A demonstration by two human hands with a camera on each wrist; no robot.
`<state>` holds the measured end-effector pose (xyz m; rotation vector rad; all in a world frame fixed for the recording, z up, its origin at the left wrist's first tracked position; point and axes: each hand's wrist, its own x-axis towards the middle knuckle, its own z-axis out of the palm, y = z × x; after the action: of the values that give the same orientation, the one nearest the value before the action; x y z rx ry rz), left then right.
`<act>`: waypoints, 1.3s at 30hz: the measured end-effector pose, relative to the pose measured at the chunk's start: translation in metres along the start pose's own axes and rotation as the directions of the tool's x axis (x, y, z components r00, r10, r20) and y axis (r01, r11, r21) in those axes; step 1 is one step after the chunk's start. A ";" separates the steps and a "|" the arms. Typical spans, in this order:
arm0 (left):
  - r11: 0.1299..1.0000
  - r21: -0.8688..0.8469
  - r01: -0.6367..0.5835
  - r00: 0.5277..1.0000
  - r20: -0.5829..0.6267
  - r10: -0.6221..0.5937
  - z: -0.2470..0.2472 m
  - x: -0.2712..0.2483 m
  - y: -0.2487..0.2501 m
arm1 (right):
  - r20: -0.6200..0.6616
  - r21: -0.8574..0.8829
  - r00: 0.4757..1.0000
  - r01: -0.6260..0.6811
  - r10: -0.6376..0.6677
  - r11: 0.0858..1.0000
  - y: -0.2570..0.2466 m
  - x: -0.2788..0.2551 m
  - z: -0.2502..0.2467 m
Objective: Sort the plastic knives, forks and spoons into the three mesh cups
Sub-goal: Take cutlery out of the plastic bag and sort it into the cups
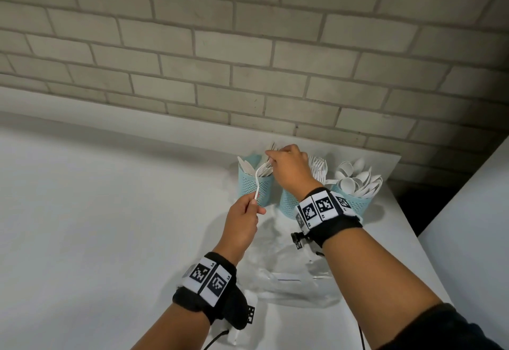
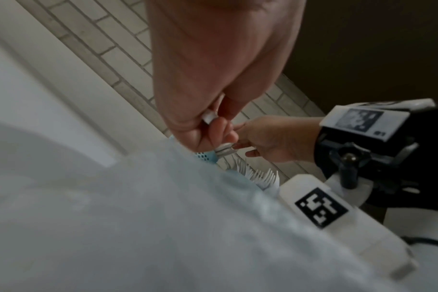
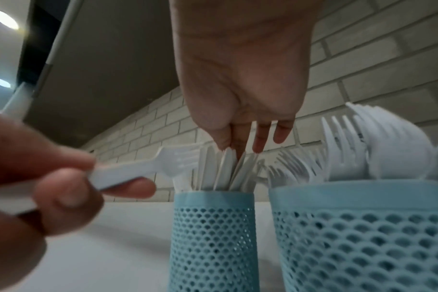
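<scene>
Three teal mesh cups stand in a row by the wall. The left cup [image 1: 261, 189] [image 3: 213, 227] holds white knives [image 1: 248, 167] [image 3: 225, 171], the middle cup [image 1: 289, 206] [image 3: 363, 237] forks [image 1: 319, 167] [image 3: 338, 150], and the right cup [image 1: 358, 206] spoons [image 1: 355, 178]. My left hand [image 1: 253, 203] [image 3: 100, 177] [image 2: 213, 122] pinches a white fork [image 1: 257, 181] [image 3: 138, 171] by its handle in front of the left cup, tines near its rim. My right hand [image 1: 271, 159] [image 3: 231, 146] reaches down over the left cup, thumb and forefinger pinching a knife top.
A crumpled clear plastic bag [image 1: 289, 267] lies on the white table [image 1: 110, 211] just in front of the cups. A brick wall [image 1: 248, 46] rises right behind them. The table ends at the right by a dark gap [image 1: 413, 206], with another white surface [image 1: 482, 211] beyond.
</scene>
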<state>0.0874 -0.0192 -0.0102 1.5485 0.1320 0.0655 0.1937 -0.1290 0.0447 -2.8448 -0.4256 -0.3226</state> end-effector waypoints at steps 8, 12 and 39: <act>0.987 0.060 -0.151 0.988 0.048 0.148 0.013 -0.004 0.005 | -0.166 0.345 0.985 0.015 0.045 0.939 -0.005 -0.037 -0.025; 0.973 0.077 -0.217 0.974 0.089 0.210 0.017 -0.007 0.007 | -0.207 0.447 0.977 0.043 0.057 0.893 -0.001 -0.057 -0.026; 0.461 0.796 -0.391 0.755 0.564 -0.334 0.022 -0.019 -0.014 | -0.602 0.477 0.731 0.006 0.322 0.879 0.043 -0.070 -0.054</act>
<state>0.0707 -0.0438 -0.0232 2.5694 -0.5554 -0.6624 0.1317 -0.2018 0.0695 -2.0876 -0.0705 -1.0198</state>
